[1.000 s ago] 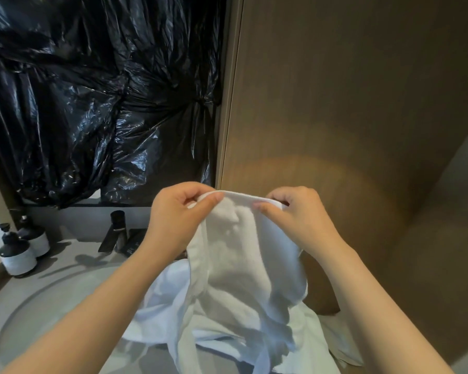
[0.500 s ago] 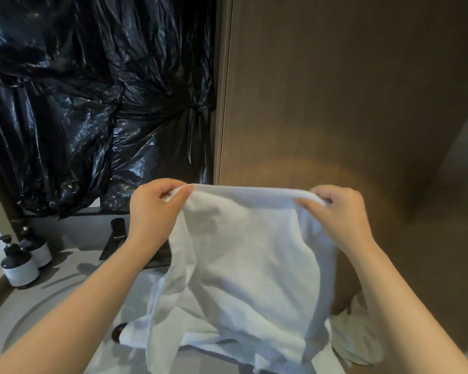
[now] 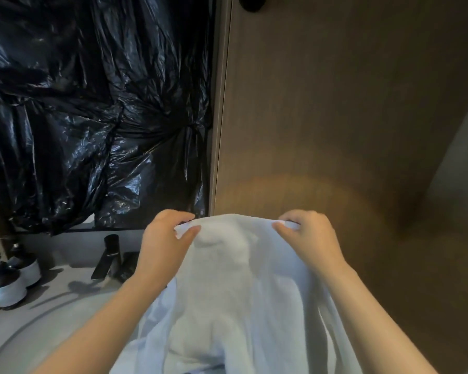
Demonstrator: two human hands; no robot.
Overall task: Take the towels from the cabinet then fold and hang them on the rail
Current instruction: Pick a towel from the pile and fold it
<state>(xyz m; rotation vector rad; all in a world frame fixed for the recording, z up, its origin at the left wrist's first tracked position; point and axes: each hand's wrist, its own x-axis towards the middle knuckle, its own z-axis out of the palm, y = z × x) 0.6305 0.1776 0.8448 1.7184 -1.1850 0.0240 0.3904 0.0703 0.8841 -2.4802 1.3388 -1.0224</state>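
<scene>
My left hand pinches the top edge of the towel between thumb and curled fingers. My right hand pinches the same edge the same way, a short span to the right. Between the two grips the edge humps upward, slack. The rest of the towel hangs below both hands, between my forearms, in loose folds that run out of the bottom of the view.

Left of and below my left hand is a grey counter with a round basin. A black faucet stands just beside my left wrist, and two pump bottles stand further left. Behind them hangs crumpled black plastic. Beyond both hands is a brown wood-grain panel.
</scene>
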